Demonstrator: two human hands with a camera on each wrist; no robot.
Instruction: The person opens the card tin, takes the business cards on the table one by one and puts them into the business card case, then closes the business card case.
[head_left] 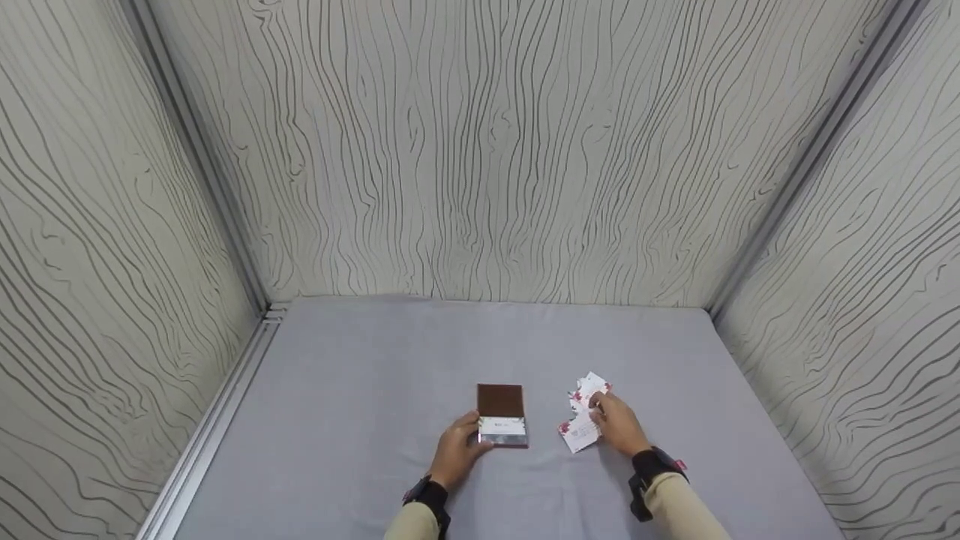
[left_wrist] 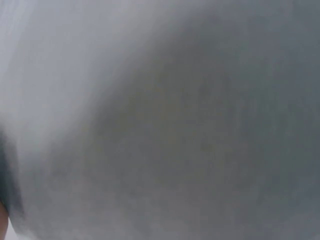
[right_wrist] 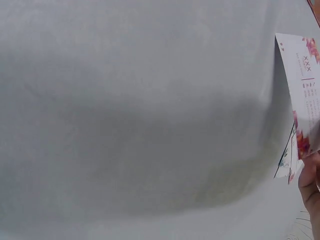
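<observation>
A brown card holder (head_left: 501, 400) lies on the cloth, a white floral card (head_left: 502, 425) showing in the clear pocket at its near end. My left hand (head_left: 455, 454) grips the holder by its left edge, thumb at the near corner. To the right, my right hand (head_left: 619, 423) pinches white business cards printed with red flowers; in the right wrist view one card (right_wrist: 304, 90) stands tilted above the fingers, with edges of others behind it. How many cards are in the fingers cannot be told. The left wrist view shows mostly blurred cloth.
A grey cloth (head_left: 360, 360) with light creases covers the table. Wood-grain patterned panels (head_left: 480, 150) stand behind and on both sides, with metal rails (head_left: 217, 420) along the left edge. Each wrist wears a black strap (head_left: 654, 465).
</observation>
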